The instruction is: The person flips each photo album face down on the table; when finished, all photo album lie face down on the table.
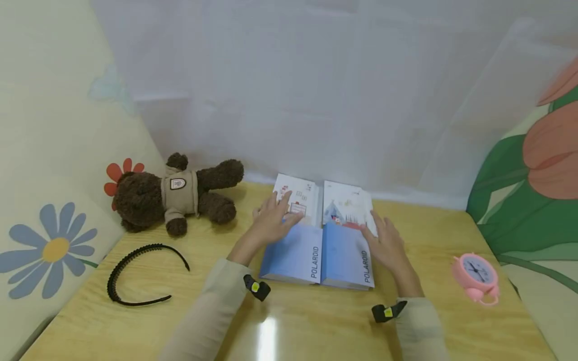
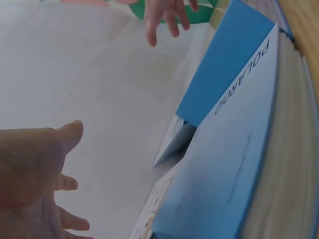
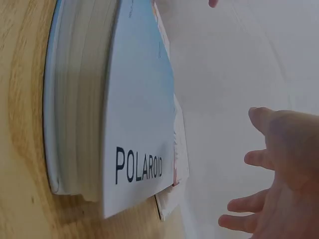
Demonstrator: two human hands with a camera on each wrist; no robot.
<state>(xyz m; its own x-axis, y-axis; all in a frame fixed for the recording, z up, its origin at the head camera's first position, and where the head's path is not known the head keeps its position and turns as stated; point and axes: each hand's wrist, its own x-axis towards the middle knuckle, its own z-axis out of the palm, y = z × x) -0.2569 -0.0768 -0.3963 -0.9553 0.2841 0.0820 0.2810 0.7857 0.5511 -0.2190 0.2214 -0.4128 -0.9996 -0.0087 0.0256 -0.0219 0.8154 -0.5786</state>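
Two thick blue albums lettered POLAROID lie side by side on the table: a left one (image 1: 293, 253) and a right one (image 1: 344, 253). Behind them are two white illustrated books, the left one (image 1: 307, 193) and the right one (image 1: 340, 198). My left hand (image 1: 270, 221) is spread over the left pair, fingers apart. At the right pair's outer side is my right hand (image 1: 387, 243), its fingers extended. Both wrist views show air between the palms and the covers; the left hand (image 2: 32, 169) and right hand (image 3: 286, 164) hold nothing.
A brown teddy bear (image 1: 180, 193) in a beige top lies at the back left. In front of it is a black headband (image 1: 113, 281). A pink alarm clock (image 1: 476, 276) lies near the right edge of the wooden table (image 1: 316, 321). White cloth (image 1: 316, 100) hangs behind.
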